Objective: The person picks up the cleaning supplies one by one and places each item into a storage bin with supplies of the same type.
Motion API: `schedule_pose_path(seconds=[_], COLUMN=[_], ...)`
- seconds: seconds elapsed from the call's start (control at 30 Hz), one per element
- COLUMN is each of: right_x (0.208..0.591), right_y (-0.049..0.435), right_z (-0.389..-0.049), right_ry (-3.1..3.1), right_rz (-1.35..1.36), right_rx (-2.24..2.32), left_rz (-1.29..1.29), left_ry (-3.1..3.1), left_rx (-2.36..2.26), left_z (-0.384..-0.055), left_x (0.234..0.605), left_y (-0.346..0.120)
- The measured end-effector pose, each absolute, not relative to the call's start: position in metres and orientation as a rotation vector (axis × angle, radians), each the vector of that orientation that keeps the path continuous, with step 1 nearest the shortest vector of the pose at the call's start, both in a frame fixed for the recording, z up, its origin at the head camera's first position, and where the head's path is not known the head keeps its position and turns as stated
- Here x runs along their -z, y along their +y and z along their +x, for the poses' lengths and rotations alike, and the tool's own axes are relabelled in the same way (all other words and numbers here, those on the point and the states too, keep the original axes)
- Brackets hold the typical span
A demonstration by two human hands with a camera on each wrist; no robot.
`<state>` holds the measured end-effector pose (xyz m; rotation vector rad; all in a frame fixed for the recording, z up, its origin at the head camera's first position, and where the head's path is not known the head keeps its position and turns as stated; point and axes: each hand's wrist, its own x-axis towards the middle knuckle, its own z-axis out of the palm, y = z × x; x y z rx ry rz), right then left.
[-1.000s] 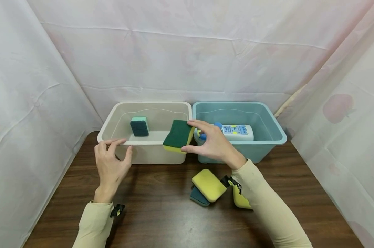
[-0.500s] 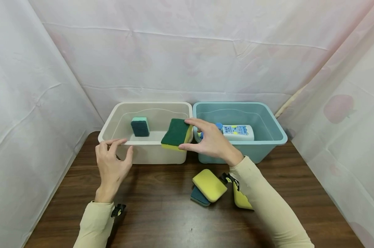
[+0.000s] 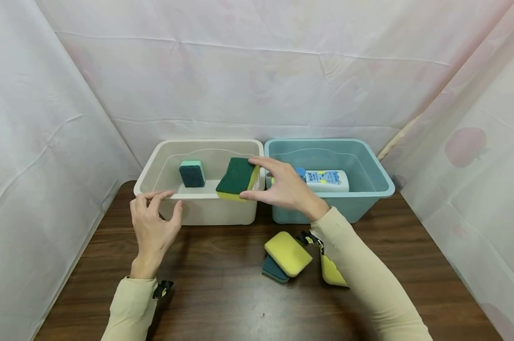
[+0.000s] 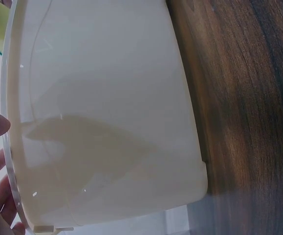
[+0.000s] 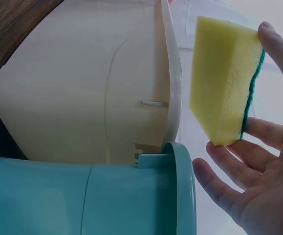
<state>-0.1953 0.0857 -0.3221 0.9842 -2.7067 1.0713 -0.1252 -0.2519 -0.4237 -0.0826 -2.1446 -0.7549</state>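
Note:
My right hand pinches a sponge between thumb and fingers, above the right part of the cream bin. Its dark green scouring side faces up in the head view, and the yellow foam shows in the right wrist view. My left hand rests its fingertips on the cream bin's front rim at the left corner, thumb apart from the fingers. Inside that bin, a smaller sponge with a dark face and mint-green foam leans upright.
A teal bin stands right beside the cream one, with a white bottle lying in it. On the wooden table, a yellow sponge overlaps a dark one. Another yellow sponge is partly behind my right sleeve.
My right hand has carried the green-and-yellow sponge a little left and farther back over the cream bin. The left hand has stayed in place on the rim.

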Motion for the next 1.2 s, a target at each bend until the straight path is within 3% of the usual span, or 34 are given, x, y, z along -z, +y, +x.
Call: schedule_pose_path(seconds=[1.2], right_x=[0.300], right_y=[0.058], right_z=[-0.214], right_ry=[-2.764], right_rz=[0.957], right_rx=[-1.053], left_rz=[-0.085], left_ry=[-2.148], left_rx=[0.747], left_z=[-0.120], left_x=[0.422], left_y=[-0.254])
